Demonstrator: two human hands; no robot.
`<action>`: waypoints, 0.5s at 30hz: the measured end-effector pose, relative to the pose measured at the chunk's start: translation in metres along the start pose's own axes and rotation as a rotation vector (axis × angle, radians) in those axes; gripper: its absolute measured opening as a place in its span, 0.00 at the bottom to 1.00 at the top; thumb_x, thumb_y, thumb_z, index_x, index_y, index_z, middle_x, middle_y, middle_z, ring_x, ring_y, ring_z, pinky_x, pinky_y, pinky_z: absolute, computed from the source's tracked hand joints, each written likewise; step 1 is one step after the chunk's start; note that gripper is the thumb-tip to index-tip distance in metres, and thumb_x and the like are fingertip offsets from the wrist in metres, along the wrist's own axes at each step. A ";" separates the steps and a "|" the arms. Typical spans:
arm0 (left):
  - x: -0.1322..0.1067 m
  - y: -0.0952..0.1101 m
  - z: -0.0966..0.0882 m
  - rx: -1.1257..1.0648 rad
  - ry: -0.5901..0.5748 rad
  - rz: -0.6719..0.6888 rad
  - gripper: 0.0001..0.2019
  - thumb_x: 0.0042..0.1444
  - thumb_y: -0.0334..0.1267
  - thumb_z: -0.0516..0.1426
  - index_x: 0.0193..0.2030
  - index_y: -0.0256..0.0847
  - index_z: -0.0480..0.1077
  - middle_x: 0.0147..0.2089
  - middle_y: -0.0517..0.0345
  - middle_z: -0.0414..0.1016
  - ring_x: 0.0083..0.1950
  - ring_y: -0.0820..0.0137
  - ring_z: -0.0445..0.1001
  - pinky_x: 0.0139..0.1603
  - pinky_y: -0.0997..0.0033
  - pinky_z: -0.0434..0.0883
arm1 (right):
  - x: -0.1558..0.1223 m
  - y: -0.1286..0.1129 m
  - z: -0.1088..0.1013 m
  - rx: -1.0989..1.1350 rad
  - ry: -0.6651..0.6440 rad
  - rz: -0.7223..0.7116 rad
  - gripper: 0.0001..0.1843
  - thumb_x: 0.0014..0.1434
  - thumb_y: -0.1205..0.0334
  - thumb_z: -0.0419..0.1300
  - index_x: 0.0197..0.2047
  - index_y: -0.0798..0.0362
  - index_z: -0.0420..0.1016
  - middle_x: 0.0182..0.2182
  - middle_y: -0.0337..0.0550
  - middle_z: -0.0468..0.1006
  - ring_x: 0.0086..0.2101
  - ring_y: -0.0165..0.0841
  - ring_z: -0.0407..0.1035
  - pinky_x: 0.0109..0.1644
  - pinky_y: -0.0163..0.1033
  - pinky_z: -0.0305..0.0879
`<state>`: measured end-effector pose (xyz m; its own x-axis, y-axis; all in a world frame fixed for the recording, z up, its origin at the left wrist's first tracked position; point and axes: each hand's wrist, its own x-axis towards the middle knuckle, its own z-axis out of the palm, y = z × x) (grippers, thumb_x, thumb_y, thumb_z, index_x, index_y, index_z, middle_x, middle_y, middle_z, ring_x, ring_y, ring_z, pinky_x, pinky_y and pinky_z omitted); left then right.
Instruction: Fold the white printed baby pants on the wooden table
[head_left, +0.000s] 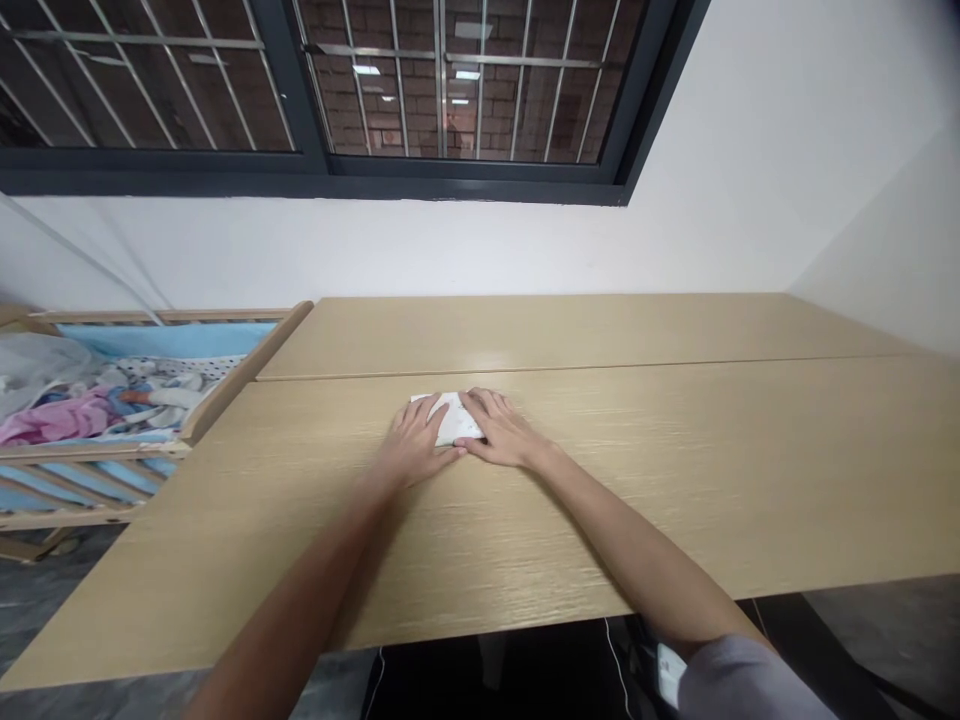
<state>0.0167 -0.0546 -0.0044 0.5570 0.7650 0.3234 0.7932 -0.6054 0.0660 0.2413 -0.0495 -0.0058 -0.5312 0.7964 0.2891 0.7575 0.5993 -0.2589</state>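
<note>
Head view: the left hand (416, 440) and the right hand (502, 428) lie palm down on either side of a small white piece (459, 422), which rests flat on the table (675, 450), just in front of a seam running across the top. Whether it is cloth or paper, I cannot tell. Both hands are unclenched, fingers extended and overlapping its left and right edges; the thumbs lie close together at its near edge. Left of the table stands a crib (247, 378) with a blue lining (187, 340), holding a pink cloth (67, 415) and other fabrics in a heap. Behind the table is a white wall (480, 245), with a dark-framed, barred window (450, 187) above. A grey sleeve (750, 680) covers the upper right arm.
</note>
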 end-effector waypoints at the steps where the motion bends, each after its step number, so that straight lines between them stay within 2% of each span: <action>1: 0.001 -0.003 -0.004 -0.006 -0.009 0.007 0.37 0.61 0.63 0.54 0.67 0.35 0.63 0.70 0.37 0.63 0.69 0.48 0.62 0.68 0.47 0.57 | 0.000 0.001 -0.001 0.013 0.002 -0.036 0.46 0.66 0.37 0.53 0.74 0.59 0.50 0.67 0.65 0.59 0.65 0.53 0.55 0.68 0.58 0.51; 4: 0.002 -0.008 -0.010 -0.022 -0.034 -0.036 0.35 0.59 0.59 0.58 0.65 0.37 0.65 0.66 0.40 0.69 0.65 0.47 0.65 0.65 0.46 0.60 | 0.000 0.007 0.000 0.087 0.005 -0.061 0.43 0.63 0.46 0.59 0.74 0.54 0.51 0.67 0.60 0.62 0.64 0.50 0.56 0.68 0.58 0.51; 6: 0.003 -0.008 -0.009 -0.026 -0.033 -0.058 0.30 0.60 0.49 0.58 0.65 0.36 0.64 0.65 0.40 0.71 0.65 0.48 0.66 0.64 0.47 0.60 | 0.002 0.011 0.005 0.144 0.034 -0.012 0.42 0.61 0.53 0.60 0.73 0.55 0.51 0.66 0.59 0.62 0.64 0.49 0.57 0.67 0.57 0.52; 8: 0.005 -0.006 -0.007 -0.025 -0.024 -0.067 0.24 0.61 0.38 0.55 0.64 0.37 0.66 0.63 0.41 0.73 0.63 0.51 0.68 0.64 0.49 0.61 | 0.003 0.014 0.011 0.184 0.080 0.040 0.39 0.59 0.60 0.60 0.71 0.55 0.56 0.64 0.58 0.64 0.62 0.48 0.59 0.66 0.56 0.54; 10: 0.006 -0.003 -0.008 -0.021 0.001 -0.068 0.21 0.61 0.32 0.52 0.61 0.39 0.69 0.64 0.42 0.72 0.63 0.52 0.69 0.64 0.48 0.60 | 0.006 0.015 0.013 0.205 0.130 0.064 0.32 0.57 0.63 0.59 0.65 0.53 0.64 0.62 0.56 0.67 0.61 0.48 0.60 0.65 0.56 0.55; 12: 0.008 0.001 -0.014 -0.017 0.057 -0.081 0.18 0.62 0.32 0.51 0.57 0.41 0.72 0.64 0.42 0.71 0.63 0.52 0.68 0.64 0.47 0.61 | 0.008 0.014 0.011 0.269 0.181 0.083 0.24 0.57 0.64 0.58 0.58 0.52 0.70 0.58 0.53 0.71 0.58 0.47 0.63 0.63 0.56 0.56; 15: 0.010 0.010 -0.031 -0.095 0.142 -0.156 0.15 0.65 0.36 0.50 0.51 0.42 0.75 0.55 0.43 0.75 0.59 0.52 0.71 0.61 0.47 0.65 | 0.013 0.011 0.002 0.551 0.282 0.156 0.17 0.60 0.59 0.58 0.53 0.51 0.69 0.49 0.49 0.77 0.51 0.42 0.70 0.56 0.50 0.64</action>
<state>0.0226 -0.0603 0.0286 0.3836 0.8167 0.4311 0.8366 -0.5050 0.2123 0.2425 -0.0324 -0.0070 -0.2529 0.8706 0.4221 0.4717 0.4919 -0.7318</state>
